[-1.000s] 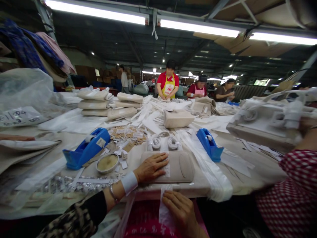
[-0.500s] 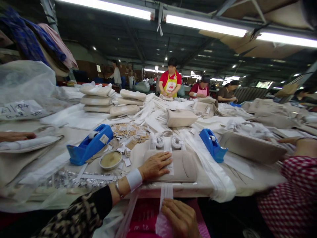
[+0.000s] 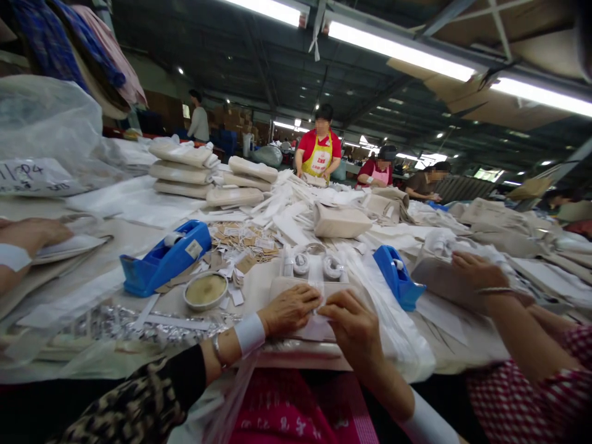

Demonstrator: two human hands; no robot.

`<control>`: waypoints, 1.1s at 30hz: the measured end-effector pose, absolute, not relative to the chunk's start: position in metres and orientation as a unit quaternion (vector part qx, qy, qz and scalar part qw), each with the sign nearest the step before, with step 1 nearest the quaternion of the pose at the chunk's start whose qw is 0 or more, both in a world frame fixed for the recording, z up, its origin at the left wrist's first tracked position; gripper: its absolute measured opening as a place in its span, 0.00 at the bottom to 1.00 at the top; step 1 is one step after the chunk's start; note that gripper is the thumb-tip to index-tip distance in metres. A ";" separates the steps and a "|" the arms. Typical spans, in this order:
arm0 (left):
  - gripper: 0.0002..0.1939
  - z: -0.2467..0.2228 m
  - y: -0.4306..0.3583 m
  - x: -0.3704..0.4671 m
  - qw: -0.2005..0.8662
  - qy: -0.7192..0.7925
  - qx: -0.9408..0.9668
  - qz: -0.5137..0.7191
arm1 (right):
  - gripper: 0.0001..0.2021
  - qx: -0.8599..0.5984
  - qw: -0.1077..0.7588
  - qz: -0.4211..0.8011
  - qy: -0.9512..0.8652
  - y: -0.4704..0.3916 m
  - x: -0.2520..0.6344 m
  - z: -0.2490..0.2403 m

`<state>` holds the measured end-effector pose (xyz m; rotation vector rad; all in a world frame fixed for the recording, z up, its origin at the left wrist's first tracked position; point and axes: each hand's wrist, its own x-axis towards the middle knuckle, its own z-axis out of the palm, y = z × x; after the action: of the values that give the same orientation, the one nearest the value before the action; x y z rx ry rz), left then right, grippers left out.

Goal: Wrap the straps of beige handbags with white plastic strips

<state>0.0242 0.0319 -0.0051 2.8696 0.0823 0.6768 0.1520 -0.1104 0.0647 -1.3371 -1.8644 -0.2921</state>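
Note:
A beige folded fabric piece (image 3: 356,293) lies at the table edge before me, with two rolls of white strap (image 3: 332,267) at its far side. A white strip (image 3: 316,274) runs across its middle. My left hand (image 3: 291,306) rests on the piece with fingers laid out, the tips on the strip. Right beside those tips, my right hand (image 3: 354,324) has thumb and forefinger pinched together on the strip's near end. My fingers partly cover that end.
Blue tape dispensers (image 3: 169,259) (image 3: 398,277) stand on both sides. Left of centre are a round dish (image 3: 206,290) and a heap of tags (image 3: 247,243). Co-workers' hands (image 3: 481,271) (image 3: 34,237) work at right and left. Stacked beige pieces (image 3: 180,172) lie farther back.
My right hand has risen from below the table edge onto the beige piece, bringing the strip's hanging end up. My left hand stays there. The right co-worker's hand has moved inward.

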 end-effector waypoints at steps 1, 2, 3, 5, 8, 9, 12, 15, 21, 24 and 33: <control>0.21 -0.008 0.034 0.025 0.112 0.029 0.966 0.233 | 0.10 -0.545 0.390 -0.122 -0.733 -0.099 0.158 0.069; 0.20 -0.011 0.036 0.026 0.127 0.032 0.962 0.239 | 0.09 -0.560 0.374 -0.125 -0.729 -0.087 0.164 0.072; 0.18 -0.015 0.038 0.027 0.139 0.038 0.959 0.245 | 0.08 -0.576 0.357 -0.125 -0.725 -0.076 0.170 0.073; 0.19 -0.023 0.042 0.028 0.163 0.060 0.949 0.262 | 0.09 -0.601 0.328 -0.125 -0.718 -0.056 0.182 0.074; 0.31 -0.027 0.045 0.028 0.217 0.108 0.925 0.293 | 0.10 -0.625 0.284 -0.131 -0.715 -0.036 0.194 0.072; 0.35 -0.025 0.044 0.028 0.237 0.120 0.916 0.301 | 0.10 -0.634 0.270 -0.129 -0.713 -0.032 0.197 0.071; 0.40 -0.016 0.041 0.025 0.261 0.122 0.905 0.314 | 0.09 -0.670 0.231 -0.101 -0.698 -0.025 0.200 0.066; 0.41 -0.007 0.037 0.023 0.242 0.116 0.910 0.317 | 0.09 -0.696 0.194 -0.074 -0.687 -0.020 0.202 0.059; 0.46 -0.004 0.034 0.022 0.179 0.124 0.936 0.278 | 0.10 -0.700 0.171 -0.058 -0.691 -0.010 0.207 0.043; 0.41 -0.003 0.034 0.022 0.153 0.125 0.946 0.256 | 0.09 -0.698 0.167 -0.058 -0.694 -0.008 0.209 0.037; 0.22 0.008 0.029 0.024 0.087 0.122 0.970 0.189 | 0.09 -0.675 0.159 -0.092 -0.714 -0.006 0.212 0.032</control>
<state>0.0236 0.0291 0.0084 2.8898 0.3642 0.5628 0.2117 -0.0062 0.0324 -1.9301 -2.0413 -0.2623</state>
